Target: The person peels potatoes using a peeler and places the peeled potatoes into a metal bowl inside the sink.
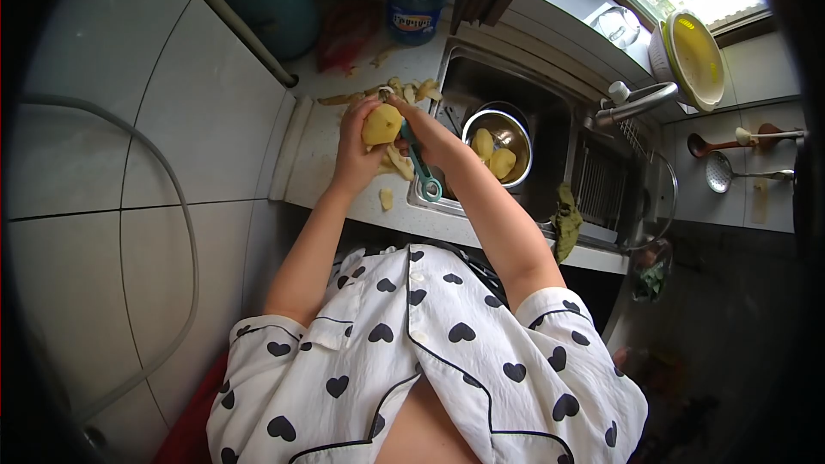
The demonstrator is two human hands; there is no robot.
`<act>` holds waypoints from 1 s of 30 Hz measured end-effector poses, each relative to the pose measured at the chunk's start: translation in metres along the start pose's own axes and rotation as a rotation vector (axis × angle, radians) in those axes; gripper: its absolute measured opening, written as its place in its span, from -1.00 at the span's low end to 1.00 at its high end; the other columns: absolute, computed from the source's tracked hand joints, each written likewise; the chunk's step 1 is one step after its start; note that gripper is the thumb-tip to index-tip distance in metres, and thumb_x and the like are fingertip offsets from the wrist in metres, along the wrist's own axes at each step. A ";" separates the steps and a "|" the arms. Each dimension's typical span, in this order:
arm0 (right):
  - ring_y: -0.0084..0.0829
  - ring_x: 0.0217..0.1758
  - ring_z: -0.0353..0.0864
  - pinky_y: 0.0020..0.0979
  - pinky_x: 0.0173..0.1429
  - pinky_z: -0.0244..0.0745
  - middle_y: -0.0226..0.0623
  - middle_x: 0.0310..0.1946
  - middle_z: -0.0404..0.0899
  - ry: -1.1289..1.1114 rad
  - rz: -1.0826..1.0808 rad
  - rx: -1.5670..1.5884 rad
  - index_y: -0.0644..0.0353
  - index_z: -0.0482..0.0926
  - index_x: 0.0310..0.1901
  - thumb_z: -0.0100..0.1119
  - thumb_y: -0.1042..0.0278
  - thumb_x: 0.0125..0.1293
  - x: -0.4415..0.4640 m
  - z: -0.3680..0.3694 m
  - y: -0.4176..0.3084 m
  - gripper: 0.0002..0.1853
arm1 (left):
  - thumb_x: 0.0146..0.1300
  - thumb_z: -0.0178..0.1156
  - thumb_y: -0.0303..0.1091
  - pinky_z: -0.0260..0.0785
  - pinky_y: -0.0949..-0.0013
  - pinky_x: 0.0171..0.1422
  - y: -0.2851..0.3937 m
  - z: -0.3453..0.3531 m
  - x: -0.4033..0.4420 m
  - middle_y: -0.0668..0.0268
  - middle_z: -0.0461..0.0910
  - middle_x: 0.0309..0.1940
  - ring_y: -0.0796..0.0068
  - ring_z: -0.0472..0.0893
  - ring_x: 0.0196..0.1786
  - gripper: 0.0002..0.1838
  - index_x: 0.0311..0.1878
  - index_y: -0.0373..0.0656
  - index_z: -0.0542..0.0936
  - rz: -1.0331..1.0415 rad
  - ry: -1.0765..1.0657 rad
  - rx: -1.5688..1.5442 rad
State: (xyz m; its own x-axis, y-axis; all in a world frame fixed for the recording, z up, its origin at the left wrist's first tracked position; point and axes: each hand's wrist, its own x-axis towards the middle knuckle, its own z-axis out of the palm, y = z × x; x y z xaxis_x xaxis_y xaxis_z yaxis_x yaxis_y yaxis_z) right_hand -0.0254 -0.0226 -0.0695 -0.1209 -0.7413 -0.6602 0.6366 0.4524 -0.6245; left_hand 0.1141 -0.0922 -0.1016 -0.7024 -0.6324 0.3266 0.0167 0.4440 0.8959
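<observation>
My left hand (354, 142) is closed round a mostly peeled yellow potato (381, 125) above the counter. In my right hand (418, 131) is a teal-handled peeler (421, 167), its looped handle end pointing down toward me. The peeler's head is hidden by my fingers and the potato. Potato peels (401, 165) lie on the counter beneath and behind my hands, with one loose piece near the front edge. To the right, a metal bowl (526, 150) in the sink holds peeled potatoes (502, 163).
The steel sink (550, 103) has a curved faucet (640, 103) at its right. A green cloth (566, 223) hangs over the front edge. A blue soap bottle (415, 9) stands behind the peels. Yellow and white basins (692, 60) lean by the window; ladles (722, 172) hang at right.
</observation>
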 end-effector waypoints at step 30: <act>-0.04 -0.21 0.62 -0.09 -0.17 0.47 -0.08 -0.34 0.63 0.662 -0.404 -1.297 0.11 0.60 -0.16 -0.18 0.10 0.35 0.012 0.004 0.014 -0.63 | -0.11 0.33 -0.55 0.25 0.13 0.24 0.001 -0.018 -0.003 0.12 0.40 0.06 0.12 0.39 0.13 -0.30 0.18 -0.15 0.30 -0.003 0.140 0.409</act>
State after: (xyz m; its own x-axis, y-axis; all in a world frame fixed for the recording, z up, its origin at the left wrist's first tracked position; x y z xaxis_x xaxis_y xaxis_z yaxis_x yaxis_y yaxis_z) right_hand -0.0150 -0.0273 -0.0844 -0.6547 -0.7286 -0.2014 -0.5734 0.6523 -0.4957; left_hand 0.1292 -0.1019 -0.0963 -0.5983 -0.7016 0.3871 -0.2883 0.6392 0.7129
